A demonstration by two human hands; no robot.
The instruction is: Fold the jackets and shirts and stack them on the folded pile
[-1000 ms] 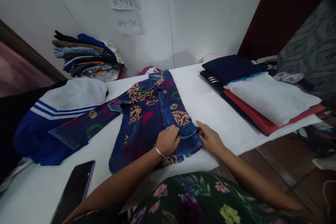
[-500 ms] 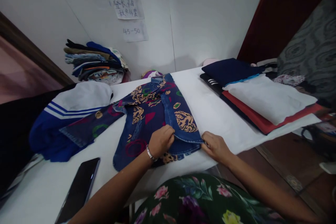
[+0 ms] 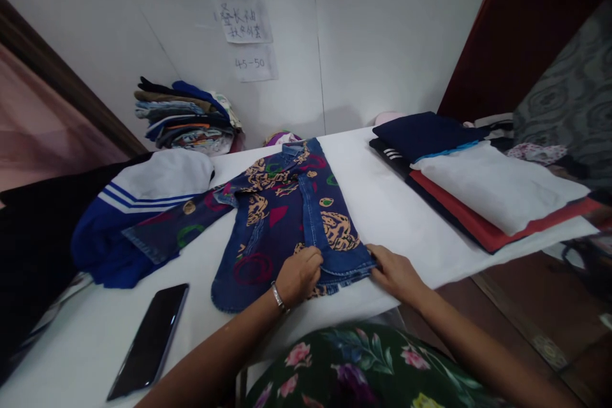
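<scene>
A dark blue patterned denim shirt (image 3: 275,236) lies on the white-covered table with its collar toward the wall. One sleeve stretches out to the left, and a front panel is folded over the body. My left hand (image 3: 300,275) is closed on the lower hem near the folded panel's edge. At the hem's right corner, my right hand (image 3: 396,273) pinches the denim between thumb and fingers, the fingertips partly hidden. The sleeve's cuff rests on a blue and white striped garment (image 3: 157,182).
A phone (image 3: 150,341) lies at the front left of the table (image 3: 377,201). Folded clothes (image 3: 497,182) are stacked on the right. Behind, against the wall, stands another clothes pile (image 3: 191,121). Paper signs (image 3: 246,22) hang on the wall.
Both hands have lowered the hem, so the raised gap at the shirt's bottom is now nearly flat. The view has shifted slightly.
</scene>
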